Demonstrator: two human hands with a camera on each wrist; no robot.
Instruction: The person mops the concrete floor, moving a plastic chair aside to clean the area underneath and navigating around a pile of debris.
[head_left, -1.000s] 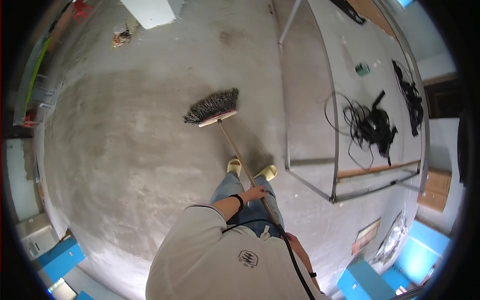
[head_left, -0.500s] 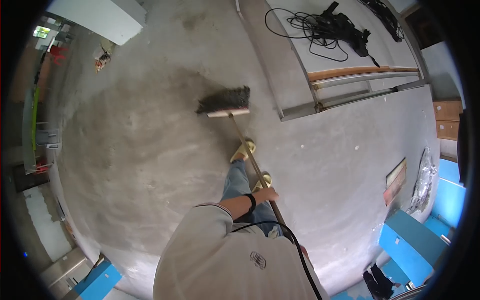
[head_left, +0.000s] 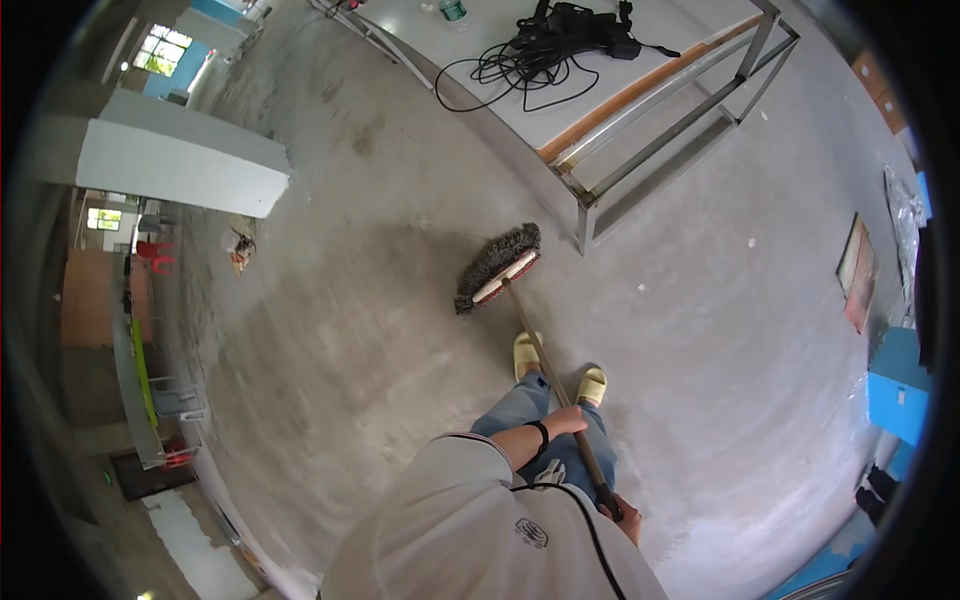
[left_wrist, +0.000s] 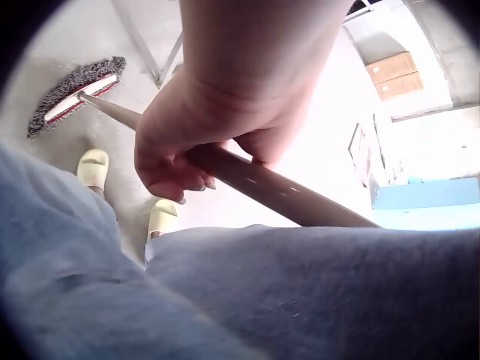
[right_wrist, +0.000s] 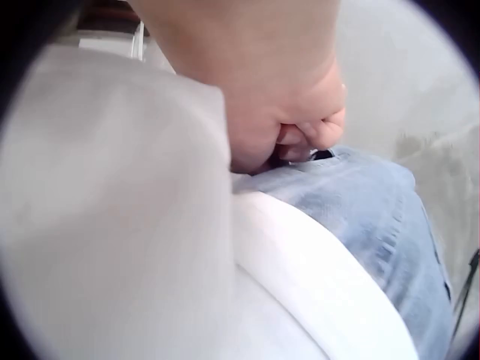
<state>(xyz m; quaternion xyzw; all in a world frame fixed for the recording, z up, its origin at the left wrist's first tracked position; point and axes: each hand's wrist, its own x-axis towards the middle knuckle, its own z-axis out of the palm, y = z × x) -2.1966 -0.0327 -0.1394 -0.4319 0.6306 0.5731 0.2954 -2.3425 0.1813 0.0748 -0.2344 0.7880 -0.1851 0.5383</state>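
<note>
A flat mop [head_left: 500, 268] with shaggy grey strands and a white, red-edged bar rests on the concrete floor, ahead of the person's feet. Its long handle [head_left: 540, 347] slants back toward the body. Partway up the handle, my left hand [head_left: 567, 420] grips it with curled fingers; the left wrist view shows that hand [left_wrist: 202, 135] wrapped over the shaft. My right hand [head_left: 625, 515] holds the handle's dark top end beside the hip. In the right wrist view the right hand [right_wrist: 292, 127] has curled fingers, and the shirt and jeans hide most of the handle.
A metal-framed table [head_left: 560, 150] stands ahead, with a heap of black cables [head_left: 560, 45] on top. A white pillar [head_left: 190, 160] rises at the left, near a small pile of debris [head_left: 241, 250]. Blue boxes [head_left: 895, 390] and a flat board [head_left: 858, 275] lie at the right.
The head view has turned right, so the table now appears higher up. The mop head has swung to a steeper slant. Both hands stay on the handle, the right now plainly visible.
</note>
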